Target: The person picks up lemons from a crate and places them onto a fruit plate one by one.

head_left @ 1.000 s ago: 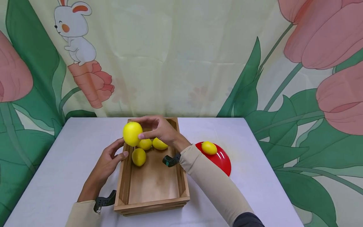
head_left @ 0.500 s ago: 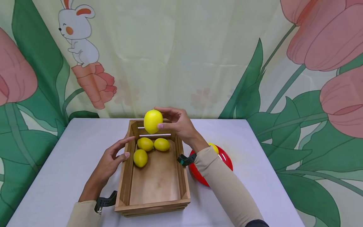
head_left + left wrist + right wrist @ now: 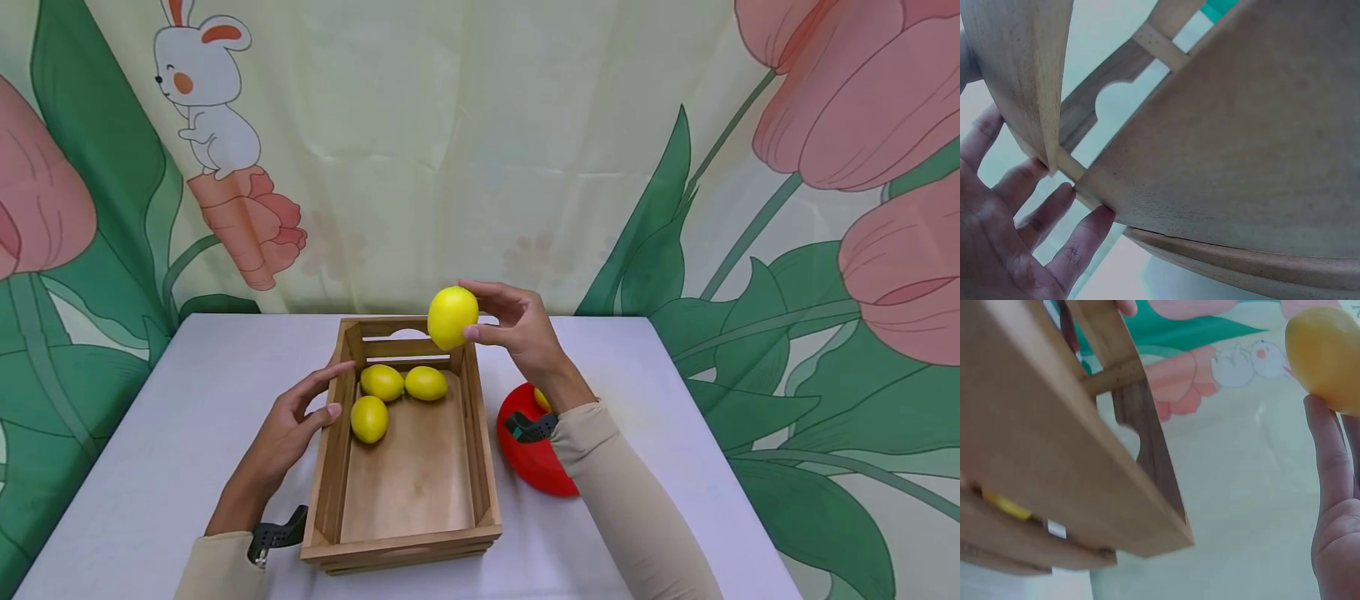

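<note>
Above the back right corner of a wooden crate (image 3: 416,479), my right hand (image 3: 517,329) pinches a yellow lemon (image 3: 452,317) between thumb and fingers. In the right wrist view, fingertips touch the underside of that lemon (image 3: 1322,359). My left hand (image 3: 288,421) rests against the crate's left wall, index finger and thumb at its rim. In the left wrist view, its fairly straight fingers (image 3: 1082,244) touch the outer slats. Inside the crate, toward the back left, lie three lemons: one at left (image 3: 382,382), one at right (image 3: 426,383), one nearer (image 3: 369,419).
A red plate (image 3: 536,467) sits right of the crate, under my right wrist. A lemon (image 3: 541,400) on it is mostly hidden by that forearm. White cloth (image 3: 645,467) covers the table, and a printed curtain (image 3: 450,167) hangs behind.
My right hand has carried the lemon from over the crate's left wall, up and rightward, to its back right corner. The left hand stays at the left wall.
</note>
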Available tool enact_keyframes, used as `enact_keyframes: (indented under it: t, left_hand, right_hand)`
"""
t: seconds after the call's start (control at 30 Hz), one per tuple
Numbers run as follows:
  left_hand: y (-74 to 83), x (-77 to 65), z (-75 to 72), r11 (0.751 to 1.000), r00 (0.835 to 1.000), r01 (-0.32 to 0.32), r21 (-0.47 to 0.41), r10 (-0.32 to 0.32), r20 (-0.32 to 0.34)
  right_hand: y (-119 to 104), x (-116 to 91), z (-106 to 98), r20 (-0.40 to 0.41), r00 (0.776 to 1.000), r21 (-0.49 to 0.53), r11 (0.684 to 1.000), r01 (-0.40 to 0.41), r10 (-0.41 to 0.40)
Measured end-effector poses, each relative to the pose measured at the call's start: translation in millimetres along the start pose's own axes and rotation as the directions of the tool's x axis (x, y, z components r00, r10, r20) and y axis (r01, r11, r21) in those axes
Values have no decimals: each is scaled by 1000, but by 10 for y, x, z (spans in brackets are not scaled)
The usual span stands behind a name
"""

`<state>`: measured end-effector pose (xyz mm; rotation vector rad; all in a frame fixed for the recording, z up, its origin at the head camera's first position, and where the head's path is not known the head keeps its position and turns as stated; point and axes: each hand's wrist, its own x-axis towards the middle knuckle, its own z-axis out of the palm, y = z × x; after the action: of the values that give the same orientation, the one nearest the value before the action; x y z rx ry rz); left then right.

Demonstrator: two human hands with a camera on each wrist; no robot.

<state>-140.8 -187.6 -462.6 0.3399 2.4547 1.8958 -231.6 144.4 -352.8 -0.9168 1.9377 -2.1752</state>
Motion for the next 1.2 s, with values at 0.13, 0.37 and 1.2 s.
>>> enact_keyframes:
  t: [0.13, 0.37, 1.2]
  left_hand:
    - [-10, 1, 1, 1000, 1000, -2, -7, 2, 0]
    - [-26, 5, 0, 1000, 1000, -6, 4, 6, 3]
    - [-16, 26, -11, 1000, 1000, 6, -2, -6, 7]
  right_hand:
    - [-16, -89, -96, -31, 999, -20, 1000, 8, -9]
    - [-17, -246, -280, -92, 996, -35, 999, 0, -4]
    - [265, -789, -670, -301, 948, -126, 980, -152, 108]
